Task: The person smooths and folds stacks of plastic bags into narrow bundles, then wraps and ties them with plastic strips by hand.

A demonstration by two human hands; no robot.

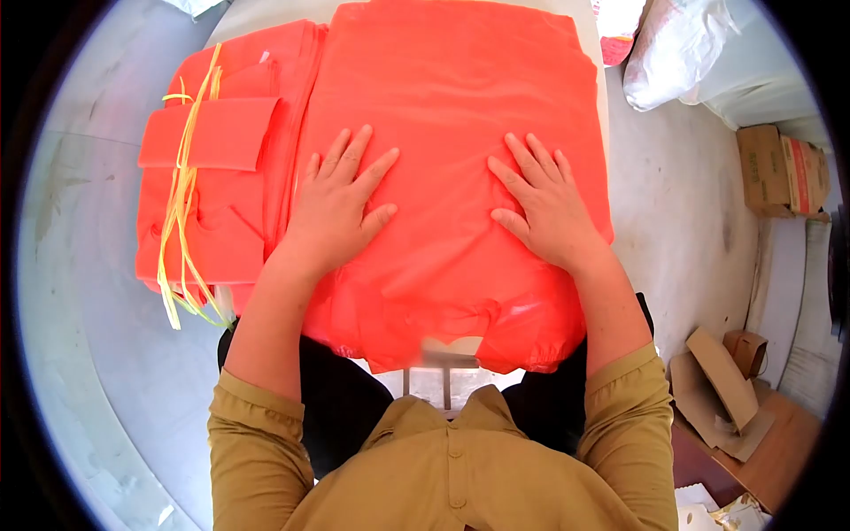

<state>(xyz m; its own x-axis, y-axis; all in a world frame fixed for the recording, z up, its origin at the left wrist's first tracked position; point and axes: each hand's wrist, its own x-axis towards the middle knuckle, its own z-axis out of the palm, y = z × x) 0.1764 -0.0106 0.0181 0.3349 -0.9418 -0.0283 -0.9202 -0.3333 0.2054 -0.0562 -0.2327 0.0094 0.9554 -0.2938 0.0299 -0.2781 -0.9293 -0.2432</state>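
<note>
A broad stack of thin red plastic bags (443, 106) lies in front of me, its lower edge hanging over the near side with cut-out handle shapes. My left hand (336, 208) rests flat on the left part of the stack, fingers spread. On the right part, my right hand (546, 202) also lies flat with fingers apart. Neither hand holds anything. Left of the stack sits a folded bundle of red bags (212, 133), with loose yellow plastic strips (181, 195) draped across it.
A pale table edge (605, 115) shows beside the stack. To the right are a white plastic sack (677, 53), a cardboard box (766, 173) and an opened carton (722, 389) on a brown surface. A metal frame (447, 385) shows below the stack.
</note>
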